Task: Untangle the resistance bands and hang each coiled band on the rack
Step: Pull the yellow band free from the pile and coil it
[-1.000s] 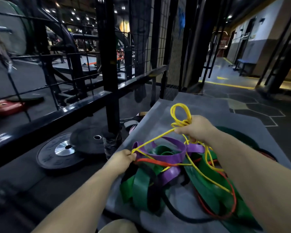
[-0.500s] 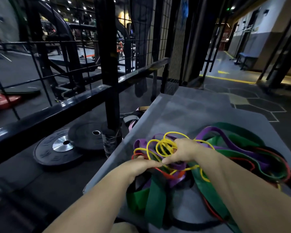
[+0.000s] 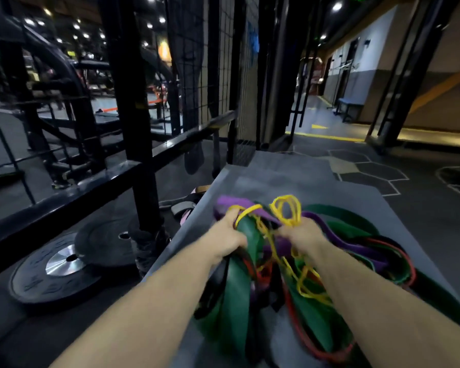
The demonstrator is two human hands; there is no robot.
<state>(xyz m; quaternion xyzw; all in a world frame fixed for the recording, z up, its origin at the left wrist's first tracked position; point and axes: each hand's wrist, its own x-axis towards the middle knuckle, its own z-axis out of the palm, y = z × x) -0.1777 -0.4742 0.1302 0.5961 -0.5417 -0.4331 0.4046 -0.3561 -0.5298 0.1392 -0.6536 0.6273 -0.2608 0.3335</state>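
While your left hand [image 3: 230, 236] curls its fingers round the tangled bands [image 3: 237, 288], your right hand [image 3: 300, 233] pinches the yellow band [image 3: 287, 208]. Blur hides finer detail.

The room is dim. Small round ceiling lights [image 3: 76, 26] glow far off on the left. The hallway wall [image 3: 367, 57] far on the right is brighter. The metal middle of the weight plate [image 3: 64, 264] on the near left shines white, and the black rail [image 3: 112, 176] has a thin shine. The left hand [image 3: 230, 239], the right hand [image 3: 300, 236] and the bands [image 3: 239, 282] are smeared and blurry. Near the edges things bend: the posts [image 3: 412, 70] on the right lean.
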